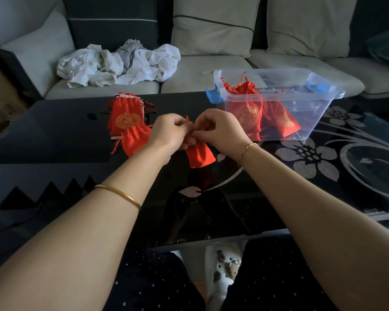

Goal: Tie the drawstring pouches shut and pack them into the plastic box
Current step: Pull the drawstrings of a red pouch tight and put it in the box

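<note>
A small red drawstring pouch (200,155) hangs over the dark glass table between my hands. My left hand (170,131) and my right hand (220,129) both pinch its red drawstring at the gathered neck, fingers curled, knuckles almost touching. A pile of loose red pouches (127,122) with gold emblems lies on the table to the left of my left hand. The clear plastic box (310,113) with blue latches stands at the right rear, and several red pouches (256,113) lie inside it.
The table (54,131) is black glass with silver flower patterns on the right. A grey sofa behind it carries a heap of white cloth (119,63). My knees and a white clog show below the table's near edge.
</note>
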A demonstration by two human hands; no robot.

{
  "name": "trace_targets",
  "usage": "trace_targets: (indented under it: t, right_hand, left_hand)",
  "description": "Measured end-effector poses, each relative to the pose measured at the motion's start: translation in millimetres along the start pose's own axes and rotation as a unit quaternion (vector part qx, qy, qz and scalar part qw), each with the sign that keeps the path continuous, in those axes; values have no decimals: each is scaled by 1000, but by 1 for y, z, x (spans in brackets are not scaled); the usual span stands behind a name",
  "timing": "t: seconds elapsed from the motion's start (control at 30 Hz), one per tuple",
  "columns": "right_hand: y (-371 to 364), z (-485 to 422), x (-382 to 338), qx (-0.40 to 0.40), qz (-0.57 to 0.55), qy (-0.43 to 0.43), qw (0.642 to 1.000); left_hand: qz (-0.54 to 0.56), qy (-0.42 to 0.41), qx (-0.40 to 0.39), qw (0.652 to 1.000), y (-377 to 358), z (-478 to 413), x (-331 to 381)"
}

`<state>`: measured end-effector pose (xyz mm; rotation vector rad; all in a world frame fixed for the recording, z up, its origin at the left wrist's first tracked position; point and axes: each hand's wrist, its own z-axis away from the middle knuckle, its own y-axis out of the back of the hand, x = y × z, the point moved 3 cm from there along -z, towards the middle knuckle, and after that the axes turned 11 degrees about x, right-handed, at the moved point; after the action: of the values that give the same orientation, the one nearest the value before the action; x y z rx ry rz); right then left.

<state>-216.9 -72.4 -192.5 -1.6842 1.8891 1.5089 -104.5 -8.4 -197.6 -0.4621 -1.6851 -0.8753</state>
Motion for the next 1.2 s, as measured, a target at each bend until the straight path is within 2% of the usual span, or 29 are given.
trace_targets:
  t: [0.2, 0.27, 0.37, 0.47, 0.6, 0.7, 0.87, 1.03, 1.1, 1.2]
  right_hand:
    - [1, 0, -10, -5, 96, 102, 990]
    - [-2, -1, -11, -5, 112, 111, 987]
    - [-3, -3, -3, -11, 89, 37, 995]
    - [-2, -2, 12, -16, -11, -106, 994]
    - [-1, 1, 21, -27, -143, -242, 959]
    - [-2, 3, 19, -38, -203, -296, 933]
    - [-2, 6, 12, -62, -291, -324, 898]
    - [-3, 5, 13, -93, -308, -310, 894]
    - [-1, 3, 17, -88, -304, -302, 899]
    - [7, 0, 30, -42, -222, -269, 936]
  left_hand:
    - [17, 46, 10, 999, 1, -1, -1]
    - [36, 66, 25, 997, 3, -3, 0]
    - [65, 59, 72, 994, 8, -6, 2]
    - [-22, -27, 110, 993, 15, -9, 4]
    - [-142, -181, 59, 971, 11, 0, 16]
    - [-200, -222, 63, 952, 6, 0, 13]
    - [-233, -257, 71, 935, 3, -1, 12]
    - [-236, -265, 59, 933, 2, -2, 11]
    - [-226, -259, 51, 938, 2, -3, 11]
    - [-214, -228, 42, 949, 7, -5, 9]
